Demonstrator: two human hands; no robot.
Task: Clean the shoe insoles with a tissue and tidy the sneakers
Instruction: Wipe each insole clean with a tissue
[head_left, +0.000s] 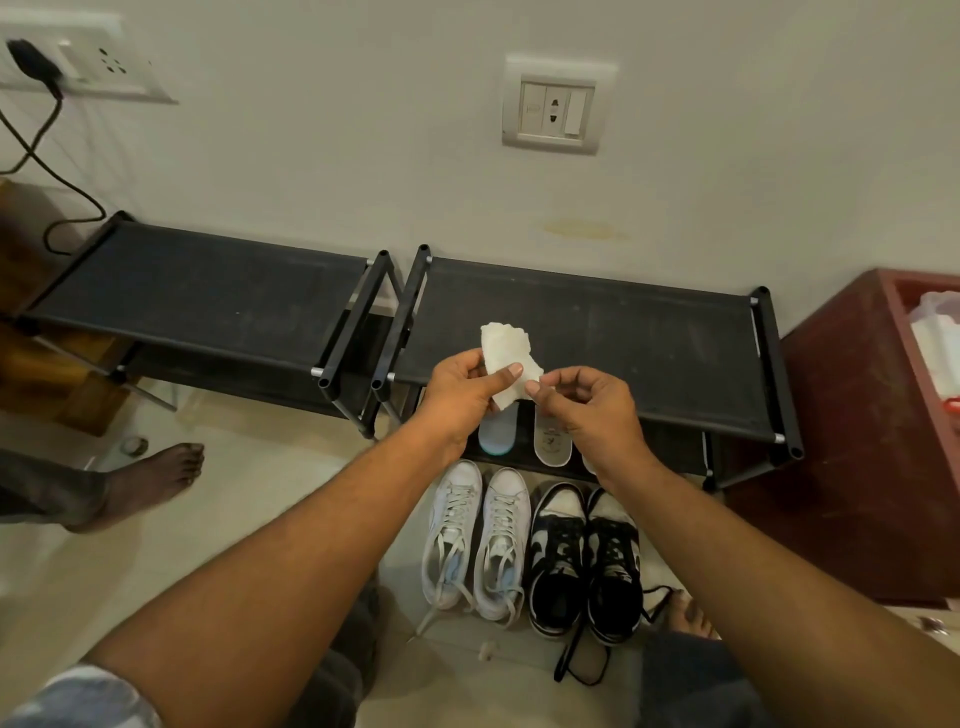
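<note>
Closest in, two bare forearms reach forward over grey trouser knees. Below them on the pale glossy floor (249, 519) stand two pairs side by side, toes toward the wall: smooth white sneakers (475, 540) with loose flat grey-white laces, and just beside them, to their right, black-and-white sneakers (584, 561) whose thin black laces trail onto the tiles. A bare foot (685, 613) shows near the trailing lace.

Just past the toes, two insoles lie flat on the lower shelf of the right shoe rack, rounded ends poking out: a pale blue insole (496, 434) and a light grey insole (553, 441) with a faint printed mark.

Above them the left hand (462, 395) pinches a crumpled white tissue (506, 353) between thumb and fingers; the soft, ragged-edged sheet stands up from that grip over the rack. The right hand (592, 402), fingers curled, nips the tissue's lower corner with its fingertips.

The right shoe rack (587, 322) has a dark woven fabric top, a little dusty, on black tubes; a matching left shoe rack (208, 291) stands beside it. Another person's bare foot (150, 478) rests on the floor to the left, and a reddish-brown wooden cabinet (852, 441) stands at the right. Behind, the off-white wall carries a square socket plate (553, 111) and a black plug (31, 57) with its cable drooping.
</note>
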